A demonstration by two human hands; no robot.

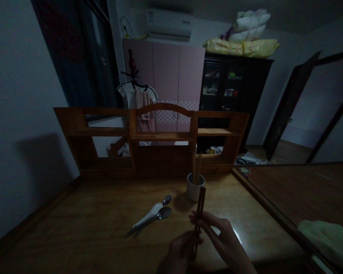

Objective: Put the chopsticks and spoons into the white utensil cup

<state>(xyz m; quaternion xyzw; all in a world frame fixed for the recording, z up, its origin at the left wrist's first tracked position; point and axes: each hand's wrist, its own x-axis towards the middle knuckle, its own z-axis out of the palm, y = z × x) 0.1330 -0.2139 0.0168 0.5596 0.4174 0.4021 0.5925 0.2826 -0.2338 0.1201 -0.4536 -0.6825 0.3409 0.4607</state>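
Observation:
Two dark brown chopsticks (200, 205) stand nearly upright between my hands, side by side. My right hand (217, 228) pinches them around the middle. Lower down, my left hand (183, 247) has its fingers closed about their bottom part; that hand is in shadow. Just behind the chopstick tops is a white cup (193, 190) with several thin light sticks (197, 169) standing in it. To the left on the desk lie a white spoon (151, 214) and two metal spoons, one with its bowl (164, 213) in front and another (167, 199) behind, their handles overlapping.
The wooden desk (88, 217) carries an open shelf unit (162, 136) along its back edge. A wall (23, 152) borders the left side. On the right, a raised edge (263, 205) separates the desk from a brown surface with a pale green cloth (326, 239).

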